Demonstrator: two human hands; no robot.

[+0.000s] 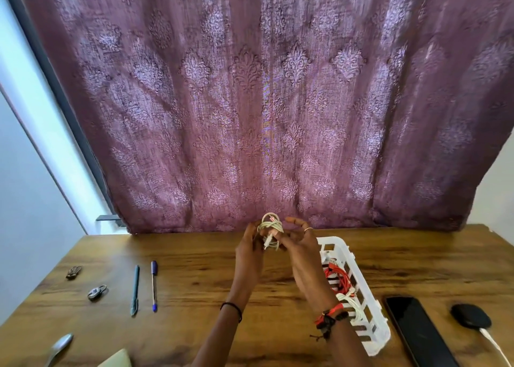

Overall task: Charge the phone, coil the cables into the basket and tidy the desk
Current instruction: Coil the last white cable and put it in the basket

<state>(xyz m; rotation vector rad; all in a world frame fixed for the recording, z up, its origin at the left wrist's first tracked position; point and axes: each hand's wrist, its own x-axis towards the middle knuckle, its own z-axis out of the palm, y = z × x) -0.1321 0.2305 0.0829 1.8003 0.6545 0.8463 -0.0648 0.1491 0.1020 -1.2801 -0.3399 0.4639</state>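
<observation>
Both hands are raised above the wooden desk (194,261), holding a coiled white cable (270,232) between them. My left hand (249,251) grips the coil from the left, and my right hand (299,248) pinches it from the right. A white plastic basket (374,325) lies just right of my right forearm, with a red coiled cable (338,279) and a white coiled cable (351,304) inside. The black phone (417,330) lies flat to the right of the basket. Beside it sits a black round charger (470,315) with a white cable (493,346) leading off the bottom right.
Two pens (144,286) lie side by side on the left of the desk. Further left are a small dark object (73,272) and a metal keyring-like item (97,293). A spoon (59,347) and a pale corner (118,359) sit at the near edge. A purple curtain (250,102) hangs behind.
</observation>
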